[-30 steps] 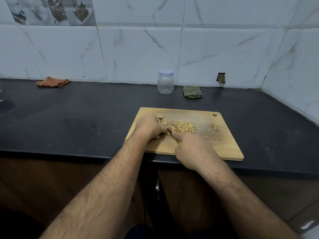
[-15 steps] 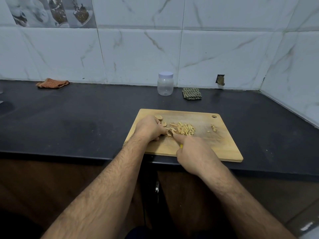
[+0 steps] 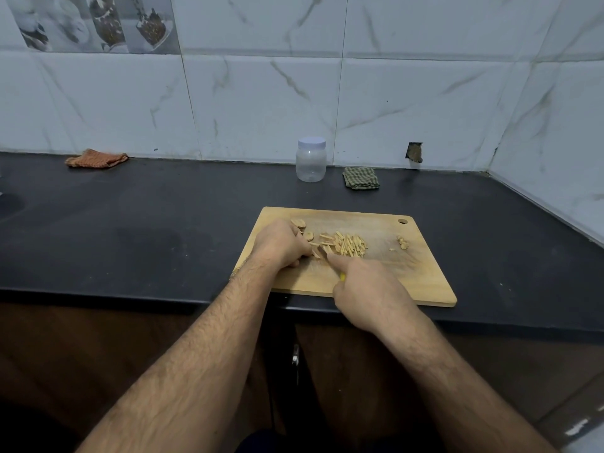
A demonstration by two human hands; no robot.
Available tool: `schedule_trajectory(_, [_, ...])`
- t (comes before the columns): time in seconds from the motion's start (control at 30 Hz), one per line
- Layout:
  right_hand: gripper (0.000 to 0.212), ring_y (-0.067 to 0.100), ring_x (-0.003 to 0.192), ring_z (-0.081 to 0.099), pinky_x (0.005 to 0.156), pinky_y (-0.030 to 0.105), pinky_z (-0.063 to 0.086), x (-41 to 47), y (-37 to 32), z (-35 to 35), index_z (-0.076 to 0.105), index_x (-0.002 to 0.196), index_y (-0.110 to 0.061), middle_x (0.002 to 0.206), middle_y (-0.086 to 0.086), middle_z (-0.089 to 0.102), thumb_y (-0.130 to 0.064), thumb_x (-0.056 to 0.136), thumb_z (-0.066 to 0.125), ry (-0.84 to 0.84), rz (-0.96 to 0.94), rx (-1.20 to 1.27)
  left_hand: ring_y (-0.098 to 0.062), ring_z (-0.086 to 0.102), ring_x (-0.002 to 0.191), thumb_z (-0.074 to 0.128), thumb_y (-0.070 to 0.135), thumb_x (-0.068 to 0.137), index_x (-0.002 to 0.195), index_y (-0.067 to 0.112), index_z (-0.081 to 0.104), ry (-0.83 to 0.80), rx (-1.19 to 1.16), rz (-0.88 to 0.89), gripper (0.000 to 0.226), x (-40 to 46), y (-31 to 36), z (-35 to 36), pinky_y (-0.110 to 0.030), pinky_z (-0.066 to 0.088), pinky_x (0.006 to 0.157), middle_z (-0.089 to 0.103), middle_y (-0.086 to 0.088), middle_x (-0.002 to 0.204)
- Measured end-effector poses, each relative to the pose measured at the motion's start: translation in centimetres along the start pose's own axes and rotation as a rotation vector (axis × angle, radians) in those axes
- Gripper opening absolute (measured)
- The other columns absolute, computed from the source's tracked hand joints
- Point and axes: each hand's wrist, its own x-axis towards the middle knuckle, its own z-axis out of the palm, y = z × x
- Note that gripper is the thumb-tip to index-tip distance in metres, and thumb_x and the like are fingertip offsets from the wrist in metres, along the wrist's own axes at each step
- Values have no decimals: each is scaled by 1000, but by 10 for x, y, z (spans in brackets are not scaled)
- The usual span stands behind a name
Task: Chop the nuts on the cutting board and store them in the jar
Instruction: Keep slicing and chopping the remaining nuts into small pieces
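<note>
An orange cloth (image 3: 96,158) lies far left on the dark desk (image 3: 130,223). On the cutting board (image 3: 421,276), the left hand (image 3: 281,245) curls its fingers around a nut, beside the sliced nuts (image 3: 346,245). The right hand (image 3: 366,289) grips a yellow-handled knife (image 3: 342,276). Behind stand the lidded jar (image 3: 311,160) and a green cloth (image 3: 361,178).

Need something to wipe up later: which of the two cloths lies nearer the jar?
The green cloth, just right of the jar. The orange cloth lies far off to the left along the wall.
</note>
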Motion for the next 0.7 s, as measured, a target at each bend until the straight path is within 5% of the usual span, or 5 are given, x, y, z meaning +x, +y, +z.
schedule_trajectory(0.7, [69,24,130,49,102,36,48,19,-9,-6,31,153,-40,148,6,47,-6,95,48,-119,-11,-101,-15,56,53,70,21,84,87,12,76,-15,18,-17,11,2,2,0,-23,47,59,63,2,58])
